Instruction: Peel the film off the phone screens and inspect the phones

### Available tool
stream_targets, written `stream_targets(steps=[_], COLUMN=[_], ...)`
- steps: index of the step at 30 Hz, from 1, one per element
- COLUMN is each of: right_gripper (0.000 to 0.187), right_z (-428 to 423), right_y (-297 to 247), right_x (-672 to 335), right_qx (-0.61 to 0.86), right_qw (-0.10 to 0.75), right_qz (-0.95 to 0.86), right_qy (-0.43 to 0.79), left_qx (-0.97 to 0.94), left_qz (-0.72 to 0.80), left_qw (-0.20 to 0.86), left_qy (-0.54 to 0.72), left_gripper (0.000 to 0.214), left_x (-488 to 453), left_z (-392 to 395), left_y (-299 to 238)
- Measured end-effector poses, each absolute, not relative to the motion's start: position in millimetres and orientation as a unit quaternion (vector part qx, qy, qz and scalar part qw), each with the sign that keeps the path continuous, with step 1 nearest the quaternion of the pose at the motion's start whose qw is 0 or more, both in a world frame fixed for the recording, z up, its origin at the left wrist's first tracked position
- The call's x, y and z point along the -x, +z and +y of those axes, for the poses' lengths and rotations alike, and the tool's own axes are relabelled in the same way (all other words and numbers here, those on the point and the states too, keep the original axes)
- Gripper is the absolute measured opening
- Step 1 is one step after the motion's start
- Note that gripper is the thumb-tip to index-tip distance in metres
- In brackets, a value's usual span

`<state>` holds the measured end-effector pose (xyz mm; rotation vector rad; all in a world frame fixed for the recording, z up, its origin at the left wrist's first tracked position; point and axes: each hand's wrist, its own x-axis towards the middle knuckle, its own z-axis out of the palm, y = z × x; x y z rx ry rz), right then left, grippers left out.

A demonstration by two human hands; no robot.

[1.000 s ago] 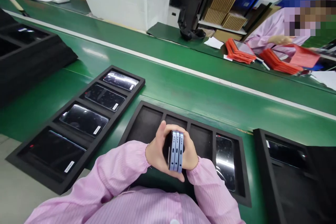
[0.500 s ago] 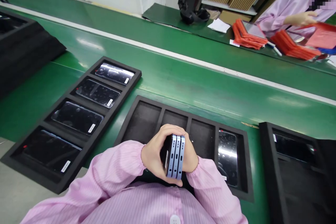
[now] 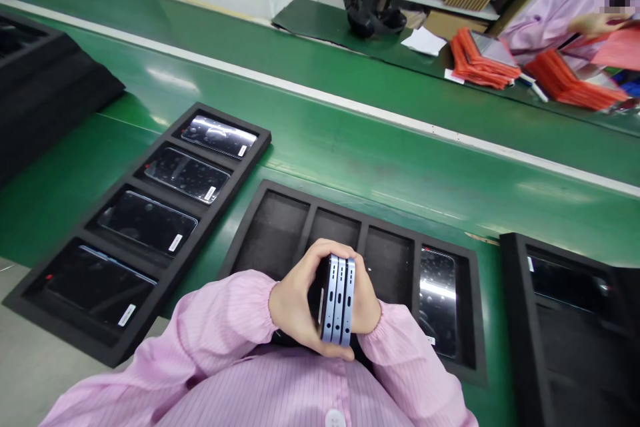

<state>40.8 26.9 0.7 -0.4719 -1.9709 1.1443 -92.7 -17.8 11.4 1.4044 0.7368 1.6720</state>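
- Three phones are pressed together between the left grip and right grip, both closed around them, above the middle tray.
- That tray is partly hidden by sleeves; a single phone is seated at its right.
- Left tray and right tray are set alongside; across the table, far right, red pouches are piled.

Middle tray: well lit
Phone at its right end: white glare band
Green bench beyond it: pale reflections
Co-worker's sleeve, beyond its right: softly blurred
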Motion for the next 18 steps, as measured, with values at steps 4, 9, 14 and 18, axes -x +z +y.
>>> stream_targets(steps=[4, 9, 14, 18], right_gripper=[0.084, 0.082, 0.079, 0.081], right_z=[26, 24, 23, 22], right_y=[0, -4, -6, -10], right_x=[-42, -44, -44, -45], right_qx=[0.185, 0.18, 0.179, 0.191], right_qw=[0.395, 0.392, 0.398, 0.389], right_qz=[-0.781, -0.789, -0.793, -0.799], right_qy=[0.447, 0.438, 0.425, 0.417], left_qx=[-0.566, -0.583, -0.594, -0.582], left_qz=[0.285, 0.267, 0.258, 0.27], left_qw=[0.395, 0.375, 0.354, 0.356], left_qy=[0.665, 0.67, 0.675, 0.68], left_gripper=[0.102, 0.1, 0.1, 0.098], left_x=[92, 90, 89, 88], left_z=[-18, -19, -19, -20], left_y=[10, 12, 13, 13])
